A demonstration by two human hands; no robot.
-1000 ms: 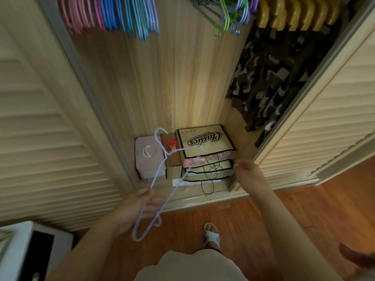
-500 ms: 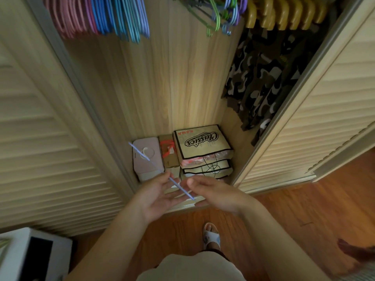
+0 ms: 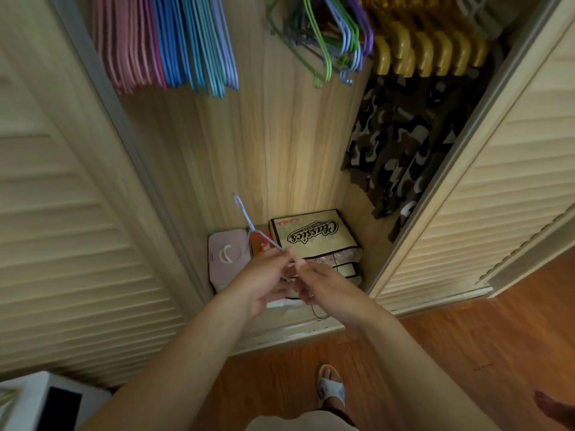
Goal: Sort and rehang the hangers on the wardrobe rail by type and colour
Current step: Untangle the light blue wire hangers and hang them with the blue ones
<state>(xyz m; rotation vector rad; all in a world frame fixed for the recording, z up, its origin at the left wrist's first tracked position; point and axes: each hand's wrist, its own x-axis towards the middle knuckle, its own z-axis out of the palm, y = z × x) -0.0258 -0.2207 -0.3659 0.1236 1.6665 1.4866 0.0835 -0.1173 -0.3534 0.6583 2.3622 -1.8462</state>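
Here, wardrobe (image 3: 280, 144): it stood open before me, its wood-grain back panel lit, a louvred door (image 3: 62, 228) on either side.
Floor (image 3: 466, 353): reddish wood boards lay under my sandalled foot (image 3: 330, 387).
Camouflage garment (image 3: 401, 157): it hung at the right of the wardrobe, under the yellow hangers.
Sorted hangers (image 3: 165, 42): pink ones hung at the far left of the top, blue ones just beside them, packed close.
Yellow hangers (image 3: 426, 54): a row of thick ones hung at the upper right.
Mixed hangers (image 3: 329, 35): green, purple and blue wire ones hung in a loose tangle between the blue group and the yellow row.
Printed bag (image 3: 314, 234): it lay on the wardrobe floor, with a pink box (image 3: 227, 256) to its left and a small reddish packet between them.
Left hand (image 3: 264, 281): my fingers were curled round the lower part of the light blue wire hanger.
Right hand (image 3: 329, 290): it met my left, fingertips pinching the same wire.
Light blue wire hanger (image 3: 249, 222): I held it low in front of the boxes, hook pointing up toward the back panel, well below the hanging groups.
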